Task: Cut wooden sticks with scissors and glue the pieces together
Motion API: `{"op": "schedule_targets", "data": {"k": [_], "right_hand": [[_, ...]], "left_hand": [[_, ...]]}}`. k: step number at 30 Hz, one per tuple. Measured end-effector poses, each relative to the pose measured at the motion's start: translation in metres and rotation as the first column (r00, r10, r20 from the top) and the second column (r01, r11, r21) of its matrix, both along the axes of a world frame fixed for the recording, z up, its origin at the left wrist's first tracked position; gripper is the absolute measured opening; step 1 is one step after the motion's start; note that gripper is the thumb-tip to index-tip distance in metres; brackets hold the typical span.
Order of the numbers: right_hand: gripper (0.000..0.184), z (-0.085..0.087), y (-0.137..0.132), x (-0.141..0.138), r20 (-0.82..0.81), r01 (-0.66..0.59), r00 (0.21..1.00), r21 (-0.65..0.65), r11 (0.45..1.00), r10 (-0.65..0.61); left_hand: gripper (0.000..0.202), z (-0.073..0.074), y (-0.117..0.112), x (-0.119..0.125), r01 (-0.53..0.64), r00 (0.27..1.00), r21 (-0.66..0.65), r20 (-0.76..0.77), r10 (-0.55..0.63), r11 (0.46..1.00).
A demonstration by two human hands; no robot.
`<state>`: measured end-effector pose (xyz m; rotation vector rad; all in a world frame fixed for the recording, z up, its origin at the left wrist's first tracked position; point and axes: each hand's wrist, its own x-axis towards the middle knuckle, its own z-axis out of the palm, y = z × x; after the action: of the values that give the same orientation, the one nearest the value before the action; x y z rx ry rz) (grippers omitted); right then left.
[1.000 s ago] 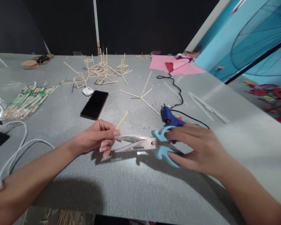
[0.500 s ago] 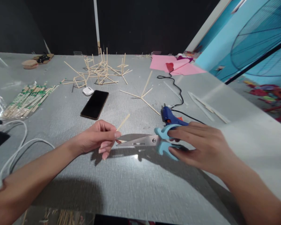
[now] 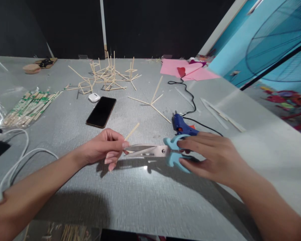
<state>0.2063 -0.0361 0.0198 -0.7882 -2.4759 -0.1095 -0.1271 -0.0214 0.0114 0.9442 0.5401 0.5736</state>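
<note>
Between thumb and fingers, my left hand (image 3: 110,147) pinches a thin wooden stick (image 3: 132,131), whose pale end points up and away to the right. My right hand (image 3: 213,155) grips the light blue handles of a pair of scissors (image 3: 157,150). The scissor blades are parted slightly and point left, their tips right at my left fingertips. How the stick lies between the blades is partly hidden by the fingers. Just beyond my right hand lies a blue glue gun (image 3: 182,124), with a joined stick piece (image 3: 151,103) to its left.
A phone (image 3: 101,112) and a white earbud case (image 3: 94,97) lie beyond my left hand. Stick frames (image 3: 110,75) stand farther back. Wrapped chopsticks (image 3: 32,105) are at left, near a white cable (image 3: 25,160). Pink sheets (image 3: 173,67) and glue sticks (image 3: 217,112) are at right.
The scissors and my right hand have shifted slightly left, closer to my left fingers. My left hand and the stick have stayed nearly in place.
</note>
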Motion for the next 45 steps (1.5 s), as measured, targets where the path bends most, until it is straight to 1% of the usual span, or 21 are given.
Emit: {"op": "schedule_targets", "data": {"k": [7, 13, 22, 26, 32, 40, 45], "right_hand": [[0.009, 0.0016, 0.0006, -0.0008, 0.020, -0.023, 1.000, -0.002, 1.000, 0.023], [0.007, 0.0022, 0.0008, -0.0016, 0.013, -0.033, 0.999, -0.028, 0.999, 0.034], [0.007, -0.0018, 0.0019, 0.0018, -0.003, -0.062, 0.998, -0.099, 0.993, 0.062], [0.006, -0.0012, 0.0020, 0.0017, -0.002, -0.054, 0.999, -0.086, 0.995, 0.054], [0.006, 0.0000, 0.0014, 0.0006, -0.008, -0.044, 0.999, -0.075, 0.996, 0.044], [0.006, -0.0001, 0.0019, 0.0015, -0.002, -0.054, 0.999, -0.076, 0.996, 0.054], [0.005, 0.0004, 0.0009, 0.0005, -0.011, -0.051, 0.999, -0.062, 0.997, 0.051]], "left_hand": [[0.030, -0.0010, 0.0002, -0.0009, 0.013, 0.999, 0.001, 0.044, -0.013, 1.000], [0.026, -0.0017, 0.0004, -0.0017, 0.027, 0.998, -0.011, 0.063, -0.026, 1.000], [0.033, -0.0006, -0.0003, -0.0022, 0.045, 0.998, -0.026, 0.047, -0.044, 0.999], [0.035, -0.0006, -0.0005, -0.0025, 0.042, 0.998, -0.022, 0.041, -0.041, 0.999], [0.029, -0.0009, -0.0003, -0.0019, 0.041, 0.998, -0.019, 0.049, -0.040, 0.999], [0.026, -0.0001, -0.0006, -0.0017, 0.033, 0.999, -0.019, 0.041, -0.032, 0.999], [0.029, 0.0004, -0.0009, -0.0006, 0.023, 0.999, -0.018, 0.040, -0.022, 1.000]]}}
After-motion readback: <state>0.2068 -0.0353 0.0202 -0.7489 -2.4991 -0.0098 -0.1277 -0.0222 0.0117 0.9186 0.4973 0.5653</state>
